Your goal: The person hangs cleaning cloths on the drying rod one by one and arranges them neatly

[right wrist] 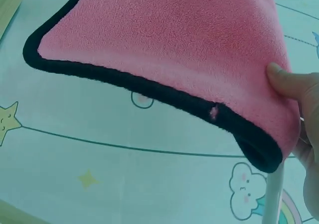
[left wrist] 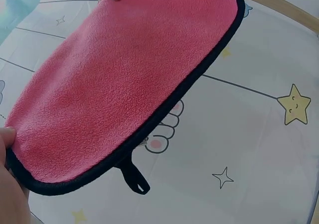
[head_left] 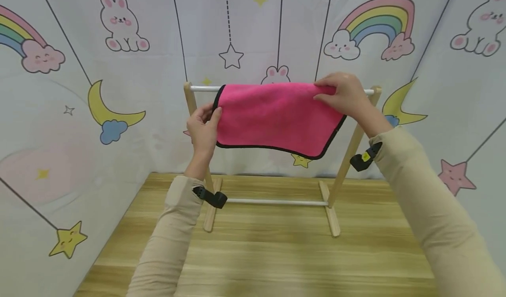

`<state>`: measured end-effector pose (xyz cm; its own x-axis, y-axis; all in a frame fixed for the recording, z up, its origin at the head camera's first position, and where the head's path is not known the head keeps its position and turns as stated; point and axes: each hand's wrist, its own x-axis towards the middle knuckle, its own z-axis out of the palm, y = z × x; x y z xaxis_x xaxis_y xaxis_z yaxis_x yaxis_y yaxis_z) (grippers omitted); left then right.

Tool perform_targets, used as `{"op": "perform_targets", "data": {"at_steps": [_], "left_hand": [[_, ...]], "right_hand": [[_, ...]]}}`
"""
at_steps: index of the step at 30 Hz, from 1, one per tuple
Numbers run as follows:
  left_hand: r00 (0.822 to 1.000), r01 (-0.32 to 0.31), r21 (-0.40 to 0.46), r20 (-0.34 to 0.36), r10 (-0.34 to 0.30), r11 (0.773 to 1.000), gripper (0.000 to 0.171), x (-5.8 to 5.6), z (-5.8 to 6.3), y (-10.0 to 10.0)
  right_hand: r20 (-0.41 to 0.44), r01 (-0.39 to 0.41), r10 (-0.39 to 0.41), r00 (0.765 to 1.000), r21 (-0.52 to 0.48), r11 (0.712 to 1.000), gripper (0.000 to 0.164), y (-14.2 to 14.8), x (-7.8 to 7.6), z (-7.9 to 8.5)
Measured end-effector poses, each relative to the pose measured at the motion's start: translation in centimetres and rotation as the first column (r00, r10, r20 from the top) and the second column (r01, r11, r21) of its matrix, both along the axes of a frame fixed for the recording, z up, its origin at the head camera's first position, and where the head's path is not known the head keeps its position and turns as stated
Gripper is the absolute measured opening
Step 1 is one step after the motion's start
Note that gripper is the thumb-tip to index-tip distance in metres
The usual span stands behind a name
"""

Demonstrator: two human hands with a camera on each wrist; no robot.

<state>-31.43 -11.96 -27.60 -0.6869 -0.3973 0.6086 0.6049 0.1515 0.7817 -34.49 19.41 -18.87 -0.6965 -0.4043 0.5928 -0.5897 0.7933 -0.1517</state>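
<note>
A pink towel (head_left: 272,117) with black edging hangs folded over the white top bar (head_left: 203,88) of a small wooden rack. My left hand (head_left: 203,128) pinches its left edge between thumb and fingers, below the bar. At the top right, my right hand (head_left: 345,95) grips the towel where it folds over the bar. The right wrist view shows that thumb (right wrist: 289,82) on the front of the cloth, the fingers mostly hidden behind. A black hanging loop (left wrist: 133,178) dangles from the edging in the left wrist view.
The rack's slanted wooden legs (head_left: 348,163) stand on a wood-grain table (head_left: 261,253), joined low down by a second white bar (head_left: 276,202). A white backdrop (head_left: 166,156) printed with bunnies, stars and rainbows surrounds the back and sides.
</note>
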Motion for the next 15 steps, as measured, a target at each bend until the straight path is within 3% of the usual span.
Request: {"op": "perform_targets", "data": {"at_steps": [4, 8, 10, 12, 15], "left_hand": [[1.000, 0.001, -0.002, 0.016, -0.001, 1.000, 0.024, 0.2, 0.1, 0.4], [0.999, 0.008, 0.012, 0.042, -0.008, 1.000, 0.028, 0.3, 0.4, 1.0], [0.999, 0.019, 0.019, 0.047, -0.020, 1.000, 0.029, 0.3, 0.5, 1.2], [0.998, 0.024, 0.026, 0.050, -0.025, 0.999, 0.028, 0.3, 0.5, 1.2], [0.998, 0.029, 0.024, 0.049, -0.030, 0.999, 0.027, 0.3, 0.4, 1.2]], "right_hand": [[-0.119, -0.009, 0.015, 0.993, 0.050, 0.999, 0.019, -0.3, 0.0, 0.7], [-0.292, 0.010, -0.011, 0.956, -0.005, 1.000, 0.018, -1.4, -0.2, 2.0], [-0.277, 0.048, -0.058, 0.959, -0.042, 0.998, 0.023, -1.8, -0.4, 2.3], [-0.183, 0.102, -0.110, 0.977, -0.052, 0.993, 0.028, -2.0, -0.5, 2.2], [-0.049, 0.160, -0.162, 0.985, -0.052, 0.986, 0.031, -1.6, -0.5, 1.5]]}}
